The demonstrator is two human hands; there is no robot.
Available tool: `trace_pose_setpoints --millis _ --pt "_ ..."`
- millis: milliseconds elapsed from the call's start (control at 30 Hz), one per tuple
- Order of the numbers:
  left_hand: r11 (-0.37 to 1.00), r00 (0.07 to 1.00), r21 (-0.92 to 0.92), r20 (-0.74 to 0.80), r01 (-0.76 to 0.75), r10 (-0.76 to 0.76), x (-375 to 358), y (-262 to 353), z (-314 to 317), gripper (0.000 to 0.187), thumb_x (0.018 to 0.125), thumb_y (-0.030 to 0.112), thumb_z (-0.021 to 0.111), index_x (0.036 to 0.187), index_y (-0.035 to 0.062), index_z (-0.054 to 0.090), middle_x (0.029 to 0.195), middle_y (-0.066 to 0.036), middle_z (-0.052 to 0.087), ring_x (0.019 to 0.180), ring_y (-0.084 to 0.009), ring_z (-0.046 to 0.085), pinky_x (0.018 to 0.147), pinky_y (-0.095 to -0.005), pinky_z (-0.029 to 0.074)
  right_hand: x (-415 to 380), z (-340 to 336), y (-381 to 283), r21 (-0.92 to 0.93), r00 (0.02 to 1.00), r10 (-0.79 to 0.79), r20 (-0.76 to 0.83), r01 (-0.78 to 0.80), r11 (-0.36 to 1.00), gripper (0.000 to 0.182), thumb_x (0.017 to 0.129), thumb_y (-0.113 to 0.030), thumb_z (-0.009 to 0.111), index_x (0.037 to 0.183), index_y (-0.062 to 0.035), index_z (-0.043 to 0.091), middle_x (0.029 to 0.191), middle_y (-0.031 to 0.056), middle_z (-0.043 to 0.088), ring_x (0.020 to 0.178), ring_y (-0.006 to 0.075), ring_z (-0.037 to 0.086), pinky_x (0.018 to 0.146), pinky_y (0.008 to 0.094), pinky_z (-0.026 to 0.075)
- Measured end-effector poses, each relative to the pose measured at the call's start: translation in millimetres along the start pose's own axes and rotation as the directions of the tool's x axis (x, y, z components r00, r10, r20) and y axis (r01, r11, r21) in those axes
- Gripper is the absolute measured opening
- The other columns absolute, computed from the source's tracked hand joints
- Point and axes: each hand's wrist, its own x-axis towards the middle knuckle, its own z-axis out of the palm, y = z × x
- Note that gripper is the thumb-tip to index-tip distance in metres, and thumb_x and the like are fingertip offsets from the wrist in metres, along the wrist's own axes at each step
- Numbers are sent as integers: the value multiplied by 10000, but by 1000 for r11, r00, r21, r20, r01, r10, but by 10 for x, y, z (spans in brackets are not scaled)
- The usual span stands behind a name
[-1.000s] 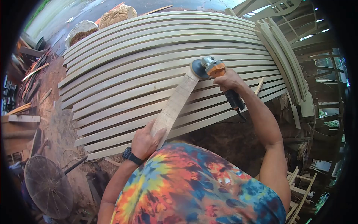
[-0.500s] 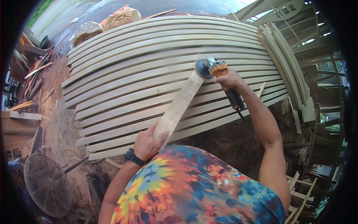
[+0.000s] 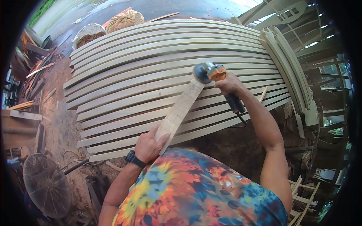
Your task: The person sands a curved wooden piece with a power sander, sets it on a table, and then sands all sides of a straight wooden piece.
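Observation:
My right hand (image 3: 230, 83) is wrapped round an orange and black angle grinder (image 3: 217, 72), its cord trailing below. The grinder's round disc (image 3: 201, 73) sits at the far end of a flat wooden board (image 3: 180, 109). That board slants from near my body up and to the right, across a row of long pale wooden slats (image 3: 124, 101). My left hand (image 3: 149, 144), with a dark watch on the wrist, grips the board's near end, thumb on its upper face and fingers along its left edge.
A round fan (image 3: 47, 184) stands at lower left. More boards (image 3: 284, 71) lie across the slats' right ends. Two sacks (image 3: 124, 20) rest beyond the far left edge. Scrap wood (image 3: 37, 73) litters the left ground, and thin sticks (image 3: 303, 199) lie at lower right.
The grinder and my right hand have shifted slightly left and down in view, the disc still at the board's far end. My left hand keeps its hold.

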Motion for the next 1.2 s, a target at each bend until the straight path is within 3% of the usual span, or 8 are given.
trace_pose_setpoints --millis 133,267,333,567,633,767,1033,1200 --pt "999 999 31 30 -24 23 -5 3 -18 301 1033 320 645 1287 192 745 1271 -276 680 849 -406 752 710 -481 626 -303 177 -156 -131 999 12 43 -6 991 291 752 -150 792 977 4 691 709 65 672 586 144 653 550 312 553" --pt "1000 999 5 27 17 -17 17 47 -56 337 1037 328 643 1298 134 731 1265 -281 685 857 -415 751 724 -489 627 -95 -6 126 -71 998 4 58 0 997 283 747 -171 801 948 3 701 705 70 671 590 147 653 552 322 551" --pt "975 986 -148 37 166 -162 35 76 -89 385 1032 355 651 1303 90 719 1244 -273 699 874 -420 752 743 -494 627 104 -208 270 -83 996 58 -74 -64 994 221 771 -154 808 897 -23 682 732 42 639 579 141 620 543 317 532" --pt "1000 1000 -19 -11 5 -6 35 -66 78 523 1033 411 647 1323 -24 669 1202 -262 717 901 -426 747 786 -481 625 -9 -312 352 105 988 38 -150 -23 994 200 768 -152 825 848 -22 696 740 47 647 610 152 630 553 338 541" --pt "968 976 -129 76 213 -204 35 -50 77 590 1027 454 642 1343 -45 647 1165 -274 730 922 -444 738 812 -490 613 21 -278 353 65 991 24 -131 -15 998 200 769 -153 830 847 -26 696 741 48 651 616 150 637 556 338 547" --pt "899 940 -276 77 339 -331 101 93 -70 642 1010 503 647 1366 -31 638 1116 -282 741 948 -461 727 834 -502 600 20 -156 280 27 996 48 -72 -46 999 207 774 -153 836 851 -25 693 734 50 653 603 142 636 556 318 538" --pt "984 991 -117 20 134 -133 57 0 20 469 1042 402 619 1390 92 667 1258 -247 708 930 -413 744 788 -487 622 -191 94 60 -49 1000 10 -13 -11 999 205 796 -115 817 865 -6 658 675 42 605 537 122 589 510 295 496" --pt "995 998 -78 -3 55 -56 23 -105 99 458 1039 390 623 1380 89 671 1269 -235 708 949 -393 748 785 -491 621 -141 37 133 -42 998 -7 61 9 999 265 789 -112 817 963 19 667 694 28 593 548 143 599 525 313 529"
